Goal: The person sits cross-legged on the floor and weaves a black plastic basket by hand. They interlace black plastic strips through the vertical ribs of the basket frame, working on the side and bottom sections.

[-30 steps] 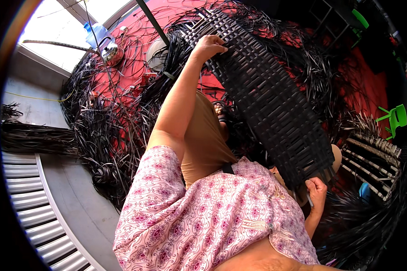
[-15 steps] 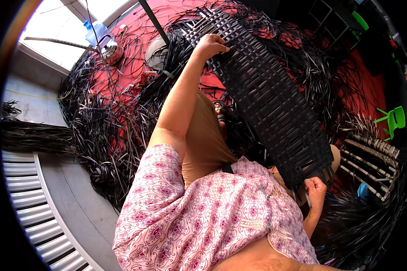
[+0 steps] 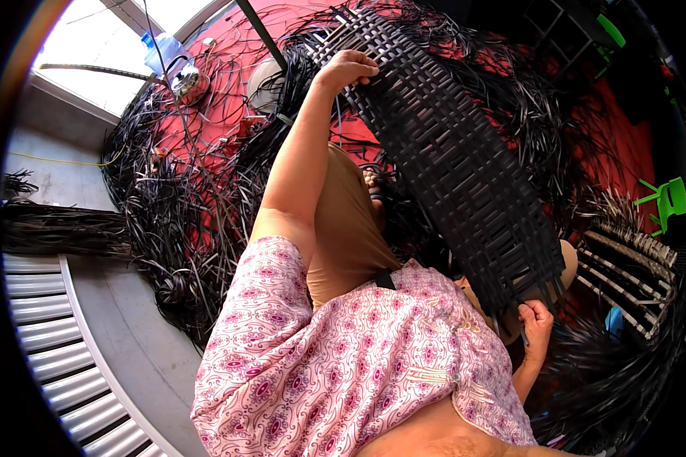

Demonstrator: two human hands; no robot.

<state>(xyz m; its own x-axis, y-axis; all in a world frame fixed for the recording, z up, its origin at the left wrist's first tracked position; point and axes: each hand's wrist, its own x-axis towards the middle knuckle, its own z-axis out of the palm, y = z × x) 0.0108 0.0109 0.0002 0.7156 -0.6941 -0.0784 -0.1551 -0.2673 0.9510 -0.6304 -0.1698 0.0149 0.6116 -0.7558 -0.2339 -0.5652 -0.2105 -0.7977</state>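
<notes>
A long, dark panel woven from flat black strips [image 3: 450,145] slants across my lap, from the far middle down to my right knee. At its far left edge my left hand [image 3: 346,70] is closed, thumb and fingers pinching the weave. Loose strip ends stick out at both ends of the panel. By the near end, my right hand [image 3: 537,324] is closed in a pinch on a thin flat strip [image 3: 524,337], partly hidden by the fingers. Whether that strip is woven into the panel I cannot tell.
Heaps of loose black strips [image 3: 168,206] cover much of the red floor [image 3: 183,137]. A blue water jug [image 3: 160,52] stands far left. On the right are a green chair [image 3: 669,204] and a slatted frame [image 3: 625,278]. A ridged metal grating [image 3: 46,335] lies near left.
My left hand has moved slightly up and left along with the panel's edge. My right hand has shifted a little to the right, still pinching the strip.
</notes>
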